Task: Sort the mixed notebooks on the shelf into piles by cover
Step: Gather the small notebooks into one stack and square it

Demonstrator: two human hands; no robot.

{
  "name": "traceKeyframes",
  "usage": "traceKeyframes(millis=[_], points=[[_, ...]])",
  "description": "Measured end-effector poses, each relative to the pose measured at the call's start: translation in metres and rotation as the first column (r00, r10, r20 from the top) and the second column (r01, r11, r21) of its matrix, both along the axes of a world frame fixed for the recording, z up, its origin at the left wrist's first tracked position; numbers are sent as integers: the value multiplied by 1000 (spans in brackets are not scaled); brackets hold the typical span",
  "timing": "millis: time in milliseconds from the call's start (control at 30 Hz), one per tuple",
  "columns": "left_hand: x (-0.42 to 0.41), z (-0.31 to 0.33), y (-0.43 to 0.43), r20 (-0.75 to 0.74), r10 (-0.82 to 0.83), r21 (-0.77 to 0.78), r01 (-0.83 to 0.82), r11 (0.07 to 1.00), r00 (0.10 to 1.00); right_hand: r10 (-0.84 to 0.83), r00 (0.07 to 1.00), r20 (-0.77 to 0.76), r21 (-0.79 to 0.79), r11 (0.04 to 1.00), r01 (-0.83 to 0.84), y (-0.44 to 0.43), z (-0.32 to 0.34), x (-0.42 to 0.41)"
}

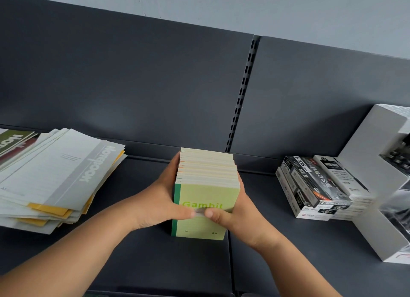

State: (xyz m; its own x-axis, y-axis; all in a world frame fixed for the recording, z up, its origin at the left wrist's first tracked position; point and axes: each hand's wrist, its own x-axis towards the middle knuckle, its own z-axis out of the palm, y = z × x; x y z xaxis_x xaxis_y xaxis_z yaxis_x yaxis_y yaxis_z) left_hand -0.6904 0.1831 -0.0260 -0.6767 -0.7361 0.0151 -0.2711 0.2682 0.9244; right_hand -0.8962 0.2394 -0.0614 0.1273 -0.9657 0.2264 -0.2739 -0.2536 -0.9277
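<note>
Head view takes in a dark grey back panel (pixel 133 85) across the far side, and below it the shelf (pixel 137 263) of the same grey. On the left lies a loose, splayed pile of large notebooks (pixel 55 174), pale grey covers on top with yellow edges showing lower down. At the far right stand tall white boxes (pixel 372 145), and just beside them a stack of black-and-white boxes (pixel 315 185).

In the middle of the shelf, well apart from both, a block of small notebooks (pixel 206 170) stands on edge, spines to the left. The left hand (pixel 159 199) and the right hand (pixel 235 214) clamp it from either side, fingers curled round its flanks. The nearest book is a green Gambit notebook (pixel 206 196). Both thumbs (pixel 184 213) press on its cover, tips almost meeting.

The step in hand looks like squaring up the mixed block before dealing it out; no small pile by cover is laid out yet. The next move calls for peeling off the front green book with one hand while the other keeps the rest upright, then laying it on bare shelf to start a pile.
</note>
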Motion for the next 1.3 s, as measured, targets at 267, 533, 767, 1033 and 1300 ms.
traceKeyframes(millis=[267,533,767,1033,1300], points=[[-7,-18,8,3,41,12,-41,999,999,-4,999,-40,116,993,9,4,-5,5],[-2,-21,2,65,2,31,-4,1000,998,44,998,-43,70,997,-41,5,-6,2],[-3,-18,7,30,22,36,-23,999,999,29,999,-39,72,997,-26,7,-11,2],[-6,-12,14,-154,277,100,-264,959,948,-45,987,154,97,995,30,9,-3,-3],[-15,4,2,22,523,364,-494,790,852,-269,948,169,454,875,167,-10,5,3]])
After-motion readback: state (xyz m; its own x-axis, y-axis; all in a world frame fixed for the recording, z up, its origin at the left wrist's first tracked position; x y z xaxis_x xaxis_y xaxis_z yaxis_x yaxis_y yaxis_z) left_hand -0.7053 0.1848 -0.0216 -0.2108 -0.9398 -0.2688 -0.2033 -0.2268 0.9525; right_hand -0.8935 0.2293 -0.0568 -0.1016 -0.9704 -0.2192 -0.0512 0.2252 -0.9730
